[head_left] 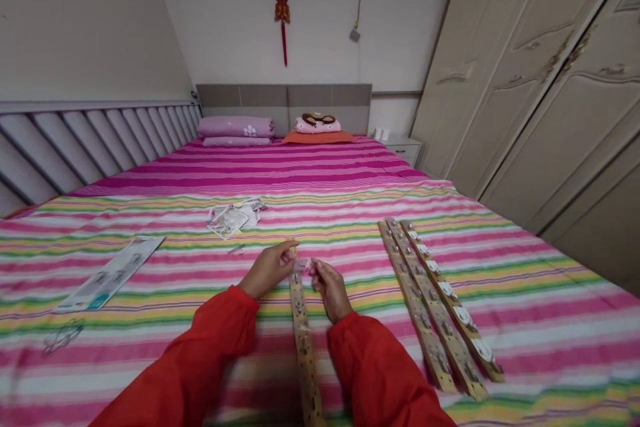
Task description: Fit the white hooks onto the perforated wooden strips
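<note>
A long wooden strip with small metal fittings lies on the striped bedspread between my red sleeves, running away from me. My left hand is closed on the strip's far end. My right hand pinches a small clear piece just above that end, right beside my left fingers. Both hands nearly touch each other over the strip.
Three more wooden strips, one carrying white round pieces, lie side by side to the right. A pile of clear small bags sits ahead on the left. A grey package and a wire item lie far left. Wardrobe doors stand on the right.
</note>
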Motion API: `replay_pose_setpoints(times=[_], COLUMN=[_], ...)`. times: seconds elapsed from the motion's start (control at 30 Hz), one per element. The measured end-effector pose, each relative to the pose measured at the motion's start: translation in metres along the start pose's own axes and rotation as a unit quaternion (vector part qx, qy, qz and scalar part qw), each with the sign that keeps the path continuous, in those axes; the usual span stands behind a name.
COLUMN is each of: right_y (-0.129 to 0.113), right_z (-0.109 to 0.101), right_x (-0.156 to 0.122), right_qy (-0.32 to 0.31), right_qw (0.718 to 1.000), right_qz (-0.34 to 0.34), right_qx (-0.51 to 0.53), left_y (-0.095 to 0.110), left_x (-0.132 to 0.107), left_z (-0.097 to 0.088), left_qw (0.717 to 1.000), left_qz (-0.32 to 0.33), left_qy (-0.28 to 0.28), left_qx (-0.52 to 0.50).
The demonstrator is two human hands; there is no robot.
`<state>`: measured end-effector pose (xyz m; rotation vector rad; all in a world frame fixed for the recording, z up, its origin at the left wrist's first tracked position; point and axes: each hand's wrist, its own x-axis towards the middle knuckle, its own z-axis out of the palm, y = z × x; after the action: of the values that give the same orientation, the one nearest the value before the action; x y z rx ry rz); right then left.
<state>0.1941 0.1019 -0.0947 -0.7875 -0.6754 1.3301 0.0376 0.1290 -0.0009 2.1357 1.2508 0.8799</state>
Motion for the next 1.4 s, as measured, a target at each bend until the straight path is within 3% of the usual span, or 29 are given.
replay_pose_setpoints(times=[0.17, 0.3, 0.43, 0.63, 0.7, 0.87, 1.17, 1.4], right_y=[-0.008, -0.009, -0.009, -0.008, -0.007, -0.005, -0.004, 0.006], right_z=[0.001, 0.002, 0.001, -0.001, -0.001, 0.004, 0.031, 0.035], right_x=[-0.004, -0.005, -0.006, -0.005, -0.003, 0.003, 0.028, 0.04], right_qy=[-0.003, -0.012, -0.018, -0.028, -0.017, 0.01, 0.013, 0.039], right_qw=[1.0, 1.0, 0.999, 0.997, 0.997, 0.999, 0.999, 0.996], right_qz=[0.013, 0.013, 0.029, 0.054, 0.053, 0.039, -0.003, -0.012], right_qx=[0.024, 0.018, 0.031, 0.039, 0.048, 0.036, -0.032, -0.079], left_y=[0.008, 0.014, 0.012, 0.0, -0.004, -0.013, -0.03, -0.048], left_x=[0.002, 0.004, 0.009, 0.001, -0.005, -0.012, 0.014, 0.016], left_z=[0.013, 0.02, 0.027, 0.037, 0.041, 0.045, 0.027, 0.034], left_qw=[0.994, 0.996, 0.996, 0.955, 0.944, 0.943, 0.927, 0.923], left_qz=[0.016, 0.021, -0.033, -0.123, -0.151, -0.159, -0.193, -0.212], left_qy=[-0.05, -0.059, -0.021, 0.089, 0.116, 0.097, 0.159, 0.171], left_qx=[0.091, 0.066, -0.075, -0.254, -0.268, -0.275, -0.28, -0.273])
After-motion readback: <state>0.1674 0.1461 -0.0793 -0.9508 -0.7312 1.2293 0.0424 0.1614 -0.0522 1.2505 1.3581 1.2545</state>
